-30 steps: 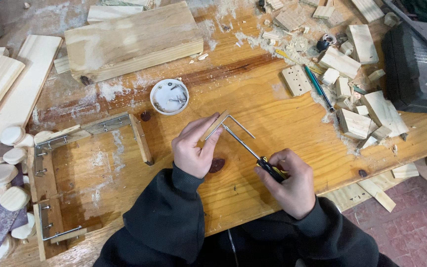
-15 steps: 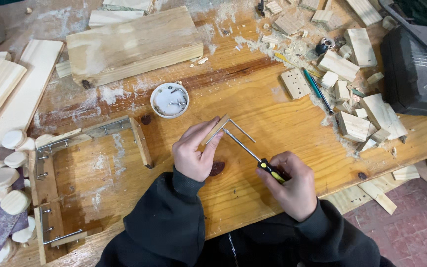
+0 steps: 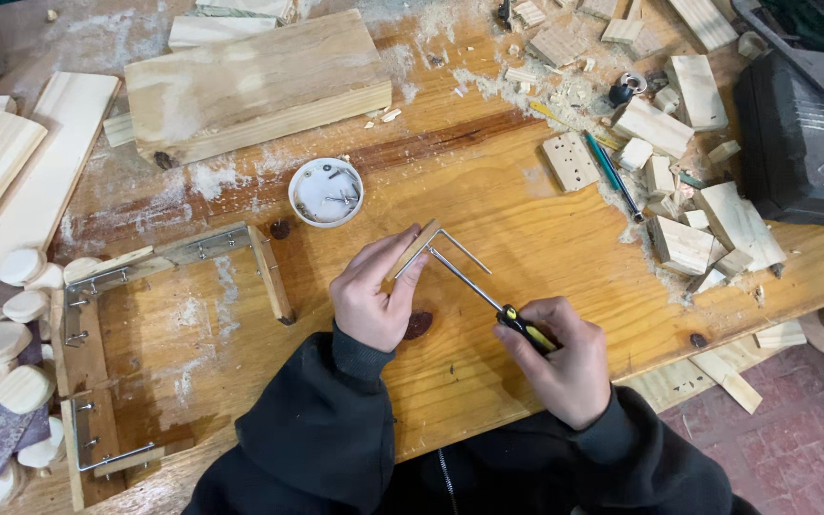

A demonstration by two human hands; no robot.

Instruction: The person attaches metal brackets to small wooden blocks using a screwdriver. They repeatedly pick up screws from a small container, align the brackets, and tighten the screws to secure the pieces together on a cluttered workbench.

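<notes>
on the workbench (image 3: 488, 181), left hand (image 3: 371, 298) grips a wooden strip (image 3: 414, 250); right hand (image 3: 557, 360) clenches a screwdriver (image 3: 488, 299).

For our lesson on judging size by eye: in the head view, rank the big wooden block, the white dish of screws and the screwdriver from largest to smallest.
1. Big wooden block, plainly largest.
2. Screwdriver in the right hand, longer than the dish but thin.
3. White dish, shortest across.
</notes>
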